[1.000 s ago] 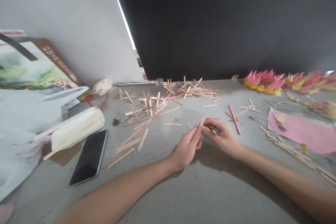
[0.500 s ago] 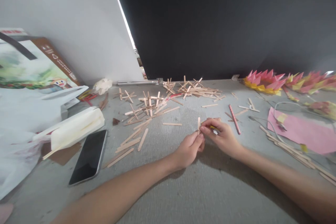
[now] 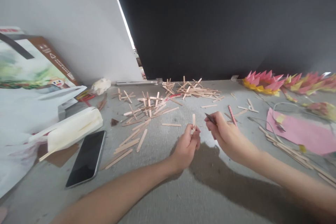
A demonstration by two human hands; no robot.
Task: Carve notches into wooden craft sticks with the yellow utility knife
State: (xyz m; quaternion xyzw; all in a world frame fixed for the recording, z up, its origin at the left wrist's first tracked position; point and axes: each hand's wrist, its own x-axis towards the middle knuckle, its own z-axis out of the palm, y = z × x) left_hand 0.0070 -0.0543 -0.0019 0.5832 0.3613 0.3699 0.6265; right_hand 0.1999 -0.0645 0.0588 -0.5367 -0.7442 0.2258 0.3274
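Note:
Low over the grey surface, my left hand (image 3: 187, 147) pinches a wooden craft stick (image 3: 194, 121), which stands upright from the fingertips. To its right and apart from it, my right hand (image 3: 223, 131) is closed around a small dark tool with a pointed tip (image 3: 210, 117). The tip points left, and most of the tool is hidden in the fingers, so its exact kind does not show. One loose craft stick (image 3: 171, 124) lies flat just left of the held one. A red-and-white patterned stick (image 3: 232, 114) lies partly behind my right hand.
Several crossed craft sticks (image 3: 148, 105) and a loose pile (image 3: 202, 91) spread toward the dark panel (image 3: 223, 24). A phone (image 3: 86, 159) and white plastic bag (image 3: 18, 140) lie left. Pink paper (image 3: 301, 133), a cable and a pink-and-yellow paper flower (image 3: 264, 82) are at right.
My right hand has drawn away from the craft stick to the right, bringing the dark tip into view. My left hand has shifted slightly left, still gripping the stick.

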